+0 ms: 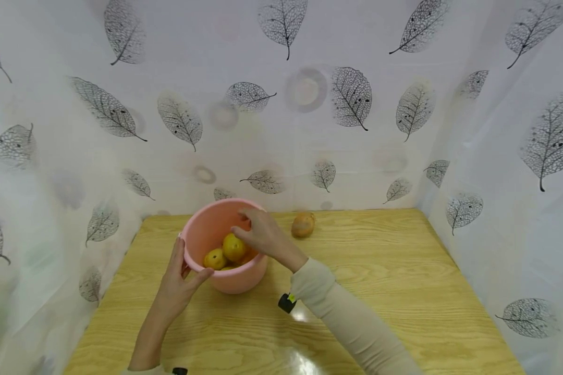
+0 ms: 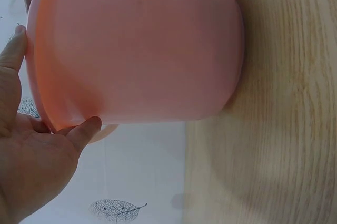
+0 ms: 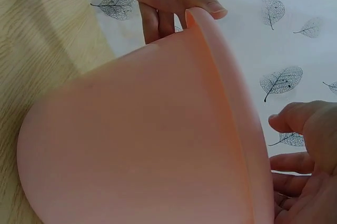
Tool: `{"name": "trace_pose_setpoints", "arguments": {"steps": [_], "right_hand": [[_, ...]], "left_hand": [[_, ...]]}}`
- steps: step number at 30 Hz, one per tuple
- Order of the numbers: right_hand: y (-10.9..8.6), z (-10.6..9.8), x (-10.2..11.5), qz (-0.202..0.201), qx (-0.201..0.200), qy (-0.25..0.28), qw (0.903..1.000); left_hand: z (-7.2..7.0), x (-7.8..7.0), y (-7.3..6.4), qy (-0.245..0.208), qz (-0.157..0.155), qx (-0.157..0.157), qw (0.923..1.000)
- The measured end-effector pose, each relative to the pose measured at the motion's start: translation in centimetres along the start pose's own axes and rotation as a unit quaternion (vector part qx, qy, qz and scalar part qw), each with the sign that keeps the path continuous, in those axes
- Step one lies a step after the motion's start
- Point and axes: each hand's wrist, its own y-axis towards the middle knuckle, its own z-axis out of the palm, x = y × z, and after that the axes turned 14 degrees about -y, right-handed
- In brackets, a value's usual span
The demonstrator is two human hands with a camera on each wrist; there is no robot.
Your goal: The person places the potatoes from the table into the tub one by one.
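Observation:
A pink bucket [image 1: 238, 281] stands on the wooden table, holding several round yellow fruits [image 1: 234, 247] whose kind I cannot tell for sure. My left hand [image 1: 175, 286] grips its rim from the left, thumb over the edge and fingers against the outer wall; the left wrist view also shows this hand [image 2: 39, 166] on the bucket [image 2: 152, 45]. Over the bucket's mouth, reaching in from the right, is my right hand [image 1: 264, 234]. Its thumb and fingers are apart, just above the fruits, with nothing visible between them. In the right wrist view the rim partly hides the right hand's fingertips [image 3: 289, 163].
A brownish onion [image 1: 303, 225] lies on the table [image 1: 366, 271], right of the bucket near the back edge. A pale curtain [image 1: 300, 146] with leaf prints encloses the back and both sides. A handle [image 2: 104, 133] hangs at the bucket's side in the left wrist view.

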Motion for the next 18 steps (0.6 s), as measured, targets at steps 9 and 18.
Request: {"name": "trace_pose_setpoints", "arguments": {"steps": [9,18], "right_hand": [[-0.3,0.1,-0.5,-0.018,-0.013,0.021,0.9995],[-0.7,-1.2,-2.2,0.005,-0.049,0.042,0.9979]], "left_hand": [[0.0,-0.3,0.0,-0.002,0.002,0.000,1.0000],[0.1,-0.2,-0.1,-0.004,0.011,-0.003,0.9999]]}}
